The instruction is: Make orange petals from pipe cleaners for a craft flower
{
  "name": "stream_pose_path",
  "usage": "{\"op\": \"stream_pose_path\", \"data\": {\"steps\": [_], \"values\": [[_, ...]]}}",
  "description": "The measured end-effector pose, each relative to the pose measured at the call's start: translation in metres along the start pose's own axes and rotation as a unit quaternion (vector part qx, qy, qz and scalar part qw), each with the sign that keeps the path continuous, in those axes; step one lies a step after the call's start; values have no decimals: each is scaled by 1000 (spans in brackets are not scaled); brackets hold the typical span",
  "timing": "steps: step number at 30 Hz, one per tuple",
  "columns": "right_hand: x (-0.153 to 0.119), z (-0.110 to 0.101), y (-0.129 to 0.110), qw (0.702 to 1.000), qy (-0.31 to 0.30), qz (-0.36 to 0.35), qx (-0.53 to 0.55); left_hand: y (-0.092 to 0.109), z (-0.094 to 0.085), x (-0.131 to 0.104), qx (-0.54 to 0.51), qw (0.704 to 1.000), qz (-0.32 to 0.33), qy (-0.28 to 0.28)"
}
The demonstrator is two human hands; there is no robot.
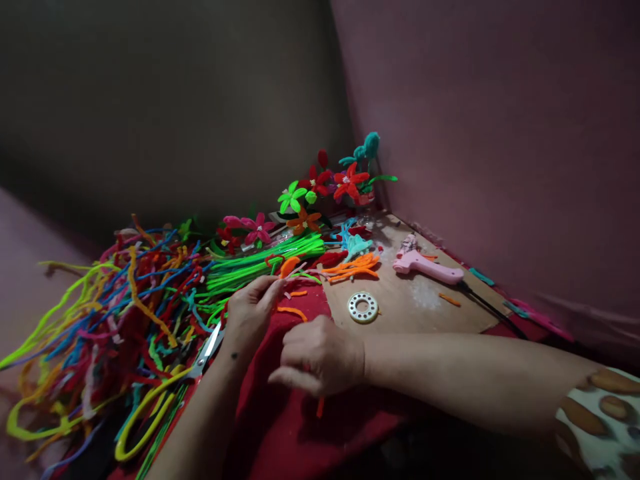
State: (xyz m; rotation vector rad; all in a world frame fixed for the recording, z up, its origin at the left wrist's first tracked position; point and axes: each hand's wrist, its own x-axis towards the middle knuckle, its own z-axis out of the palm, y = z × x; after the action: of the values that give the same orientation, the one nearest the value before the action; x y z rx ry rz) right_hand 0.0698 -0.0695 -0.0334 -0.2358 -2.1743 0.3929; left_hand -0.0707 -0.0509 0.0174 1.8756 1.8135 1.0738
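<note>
left hand [251,317]: thumb and fingertips pinched closed on an orange loop [289,267] of fuzzy wire, which stands just above the tips. right hand [320,357]: fingers curled inward, thumb stretched out to the side; an orange strip [320,407] pokes out below, grip on it hidden, cannot tell. hand lies over red cloth [280,433], near the left one, not touching it.

left of the left fingers: big tangle of coloured strips [115,320]. scissors [194,371] with yellow handles, beside the left wrist. just beyond the left fingertips: green stems [270,261], then fuzzy flowers [303,221] farther back. right of those tips: orange bundle [353,268], partly on a board [400,317]. beyond the right knuckles, on the board: white ring [353,313]; farther off, pink glue gun [433,268].
</note>
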Motion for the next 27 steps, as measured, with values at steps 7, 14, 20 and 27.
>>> {"op": "stream_pose_path", "data": {"steps": [7, 14, 20, 27], "values": [[-3, 12, -1, 994, -89, -11, -60, 32, 50, 42, 143, 968, 149, -141], [-1, 11, 2, 994, -104, 15, -34, 38, 82, 66, 115, 960, 166, -196], [0, 11, 3, 994, -105, 29, -21, 36, 92, 75, 148, 945, 185, -225], [0, 12, 4, 992, -114, 47, 0, 33, 91, 66, 211, 921, 209, -252]]}}
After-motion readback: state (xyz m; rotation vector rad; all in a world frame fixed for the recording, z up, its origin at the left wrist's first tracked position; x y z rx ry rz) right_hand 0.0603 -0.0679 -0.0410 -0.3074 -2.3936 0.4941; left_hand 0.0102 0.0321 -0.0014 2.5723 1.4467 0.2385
